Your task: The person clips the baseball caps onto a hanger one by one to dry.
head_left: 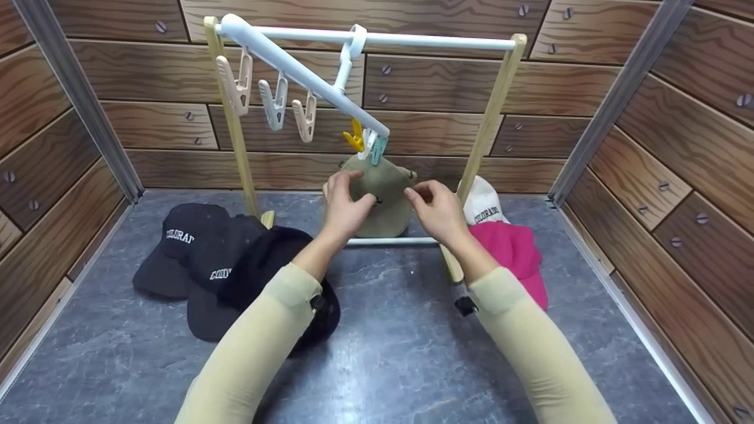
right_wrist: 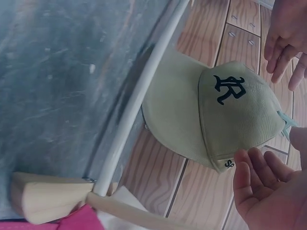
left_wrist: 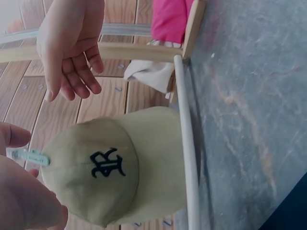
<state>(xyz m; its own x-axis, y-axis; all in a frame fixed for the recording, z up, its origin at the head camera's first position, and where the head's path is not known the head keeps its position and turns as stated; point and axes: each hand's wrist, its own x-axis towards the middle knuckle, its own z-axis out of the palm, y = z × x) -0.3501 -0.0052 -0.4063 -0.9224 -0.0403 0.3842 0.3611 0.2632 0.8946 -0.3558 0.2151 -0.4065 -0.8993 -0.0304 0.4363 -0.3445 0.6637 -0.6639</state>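
An olive-beige baseball cap (head_left: 386, 218) hangs crown up, its brim down by the rack's low white rail (left_wrist: 188, 158). A teal clothespin (head_left: 378, 151) bites the top of the crown. Dark stitched lettering (left_wrist: 108, 163) shows on the cap's front in both wrist views. My left hand (head_left: 347, 203) is at the cap's left side with fingers loosely bent and thumb apart. On the other side, my right hand (head_left: 439, 209) has relaxed, slightly curled fingers near the cap's edge. Neither hand grips the cap.
A white hanger arm (head_left: 300, 76) hooks over the rack's top bar (head_left: 436, 41); pale clothespins (head_left: 235, 85), a yellow one (head_left: 354, 138) and a white one hang from it. Dark caps (head_left: 194, 235) lie left; a pink cap (head_left: 512, 247) and white cap (head_left: 484, 200) lie right.
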